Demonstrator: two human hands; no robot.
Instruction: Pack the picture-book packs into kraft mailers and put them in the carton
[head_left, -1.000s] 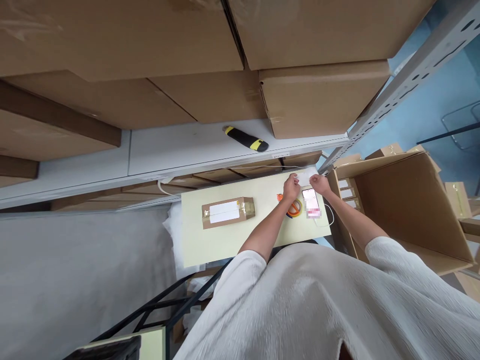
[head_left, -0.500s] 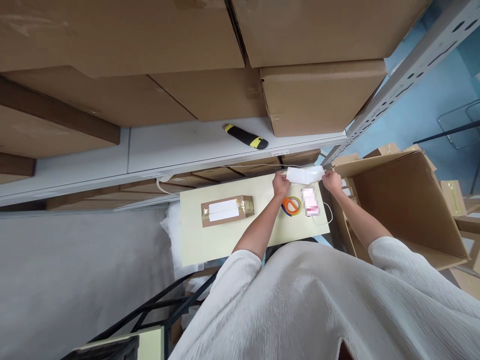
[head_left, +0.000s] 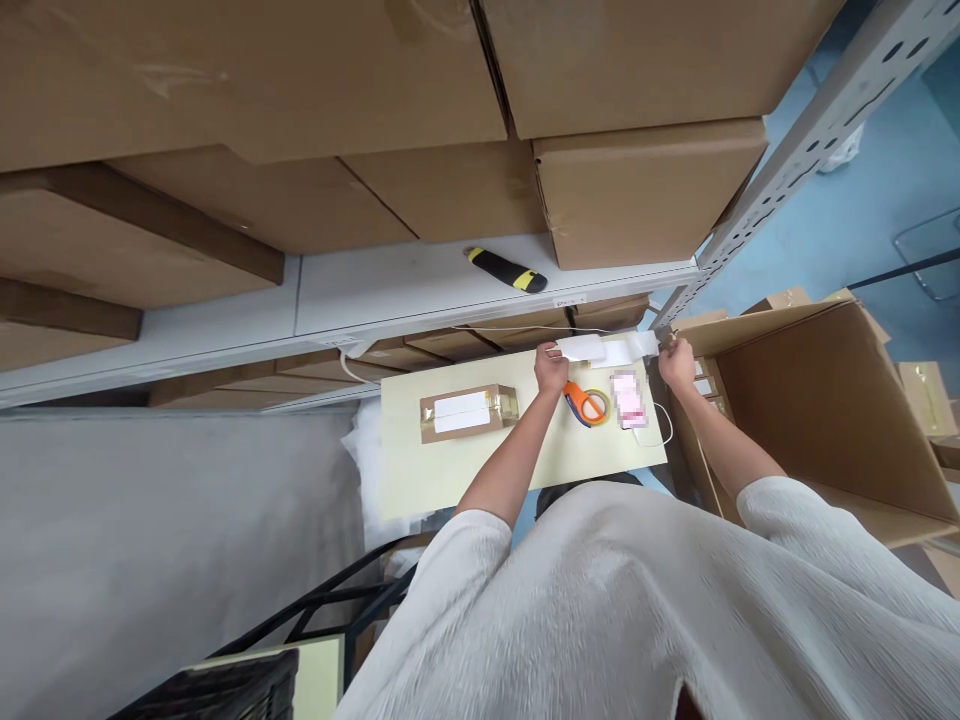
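At the far edge of the small table [head_left: 405,480], my left hand [head_left: 551,370] pinches the left end of a white paper label [head_left: 581,348]. My right hand [head_left: 677,362] grips the right end of a thin white strip [head_left: 637,346], which runs leftward to the label. Whether label and strip are joined cannot be made out. Just below my left hand lie orange-handled scissors [head_left: 585,403]. A phone-like item with a blurred surface [head_left: 628,400] rests beside them. Farther left on the table lies a taped cardboard box [head_left: 469,412] bearing a white label.
A black-and-yellow utility knife [head_left: 506,270] lies on the grey shelf [head_left: 390,280], in front of stacked cartons [head_left: 652,190]. A large open carton [head_left: 810,400] stands against the table's right side. White plastic wrap [head_left: 367,450] hangs at its left end.
My hands have moved farther apart, the left going left and the right going right. The white paper now shows as a label and a longer strip. The camera view has shifted slightly.
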